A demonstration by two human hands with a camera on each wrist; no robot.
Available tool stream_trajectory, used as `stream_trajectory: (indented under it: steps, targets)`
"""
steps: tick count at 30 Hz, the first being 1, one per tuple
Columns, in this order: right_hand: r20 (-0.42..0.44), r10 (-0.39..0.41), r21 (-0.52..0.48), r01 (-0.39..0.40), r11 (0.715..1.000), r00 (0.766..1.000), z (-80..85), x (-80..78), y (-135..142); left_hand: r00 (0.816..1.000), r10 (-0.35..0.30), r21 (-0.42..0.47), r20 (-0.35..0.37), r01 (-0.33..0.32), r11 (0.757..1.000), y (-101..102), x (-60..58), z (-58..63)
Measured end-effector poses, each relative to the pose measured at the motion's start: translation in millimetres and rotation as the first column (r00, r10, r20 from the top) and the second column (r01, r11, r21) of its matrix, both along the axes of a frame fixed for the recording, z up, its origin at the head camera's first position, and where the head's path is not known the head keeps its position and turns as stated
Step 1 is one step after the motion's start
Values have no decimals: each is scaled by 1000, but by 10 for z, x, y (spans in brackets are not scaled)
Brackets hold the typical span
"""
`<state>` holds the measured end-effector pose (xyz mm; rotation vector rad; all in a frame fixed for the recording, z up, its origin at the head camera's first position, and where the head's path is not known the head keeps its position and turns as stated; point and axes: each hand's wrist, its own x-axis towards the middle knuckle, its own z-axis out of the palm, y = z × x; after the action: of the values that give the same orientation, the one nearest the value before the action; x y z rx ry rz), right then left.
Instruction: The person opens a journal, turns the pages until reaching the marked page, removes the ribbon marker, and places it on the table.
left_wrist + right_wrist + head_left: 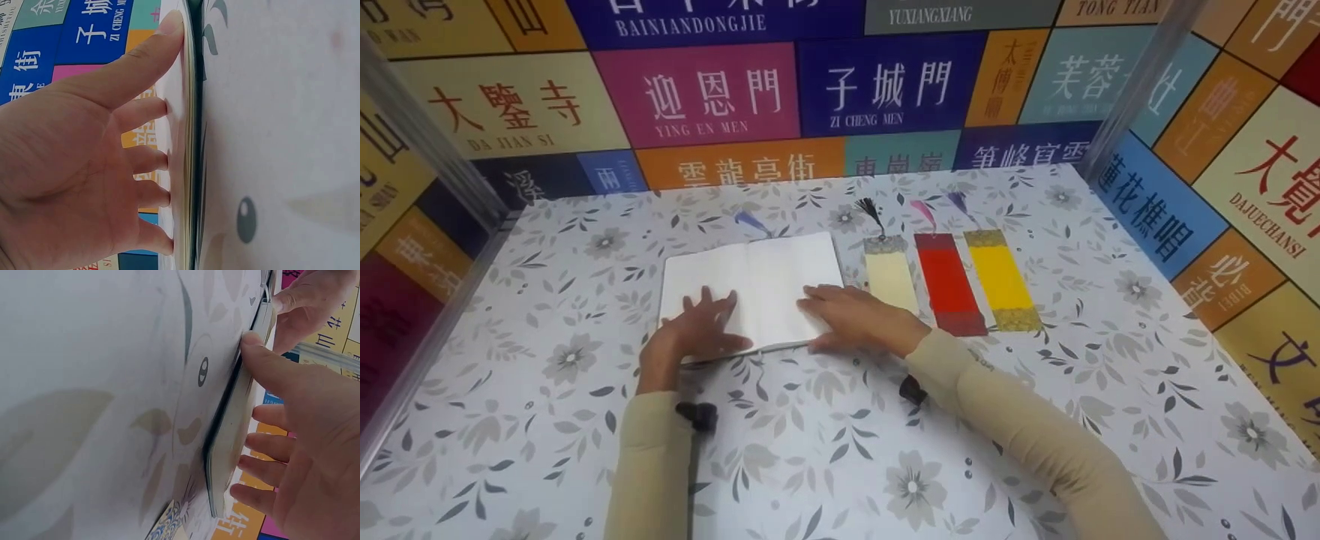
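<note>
An open notebook (pixel 787 262) with blank white pages lies on the patterned tabletop. A blue tassel (pixel 751 222) sticks out past its far edge. On the left page rests my left hand (pixel 697 326), fingers spread and thumb along the near edge; in the left wrist view the fingertips (pixel 163 160) touch the page. My right hand (pixel 862 315) lies on the right page, its thumb (pixel 253 340) at the notebook's near edge in the right wrist view. Just right of the notebook is a cream bookmark (pixel 889 274) with a black tassel, its lower part hidden behind my right hand.
A red bookmark (pixel 949 281) with a pink tassel and a yellow bookmark (pixel 1003 277) with a purple tassel lie farther right. Panels with large characters (pixel 712 94) stand behind the table and along its sides.
</note>
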<state>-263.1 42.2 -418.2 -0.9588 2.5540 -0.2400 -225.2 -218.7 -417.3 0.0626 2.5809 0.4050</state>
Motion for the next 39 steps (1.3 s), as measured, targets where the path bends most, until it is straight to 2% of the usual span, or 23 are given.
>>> stream_trajectory:
  steps: [16,25,31,39]
  targets:
    - [47,5,16,-6,1000,999,41,-15,18,1000,0,16,2,0,1000,-26,0,-17]
    - [109,-12,14,11,1000,994,64,-53,32,999,36,58,13,-37,998,-28,4,-22]
    - [138,-9,-24,12,1000,990,41,-79,86,999,45,75,27,-46,996,-23,-20,-26]
    - [105,63,-133,-49,990,992,-23,-113,153,999,31,95,11,-32,995,4,-6,-12]
